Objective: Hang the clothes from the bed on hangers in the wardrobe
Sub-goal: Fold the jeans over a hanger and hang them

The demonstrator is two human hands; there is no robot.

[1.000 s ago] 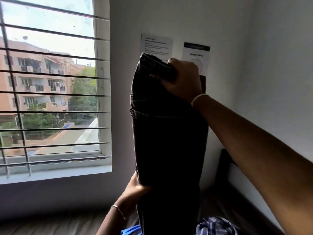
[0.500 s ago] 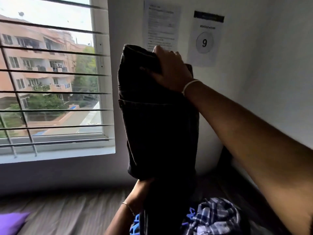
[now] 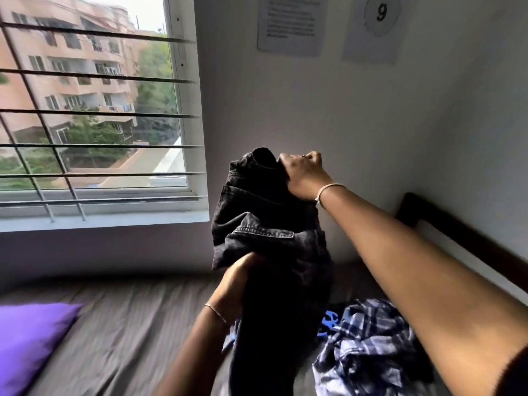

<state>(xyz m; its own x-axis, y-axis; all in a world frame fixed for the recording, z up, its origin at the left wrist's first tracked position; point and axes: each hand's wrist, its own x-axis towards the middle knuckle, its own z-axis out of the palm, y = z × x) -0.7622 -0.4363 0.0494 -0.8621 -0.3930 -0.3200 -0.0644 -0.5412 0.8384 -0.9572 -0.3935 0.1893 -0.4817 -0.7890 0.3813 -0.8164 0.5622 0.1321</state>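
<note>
**Q:** ok so what have you got hold of right now?

**A:** Closest in, your left hand [image 3: 240,277] is pushed up into the lower bunch of the black jeans [image 3: 265,221]. The denim folds over your fingers, so I honestly can't tell how tightly they're curled. The legs hang down right beside that wrist.

**Q:** and the other one?

**A:** Your right hand [image 3: 303,178] is up above the left, fist clenched round the waistband end, holding the jeans up off the bed [image 3: 128,310].

**Q:** rest of the laundry?

**A:** Under your right forearm there's a crumpled checked shirt [image 3: 368,347] on the mattress. A blue garment [image 3: 328,321] pokes out between it and the jeans, and it's too buried to say what it is. Way off to the left of your left hand sits a purple pillow [image 3: 28,338].

**Q:** further back?

**A:** A dark headboard [image 3: 457,235] runs beyond your right arm. The barred window [image 3: 94,110] is up and left of both hands. On the wall above your right hand are a printed sheet [image 3: 290,24] and a sheet with a 9 [image 3: 377,27].
</note>
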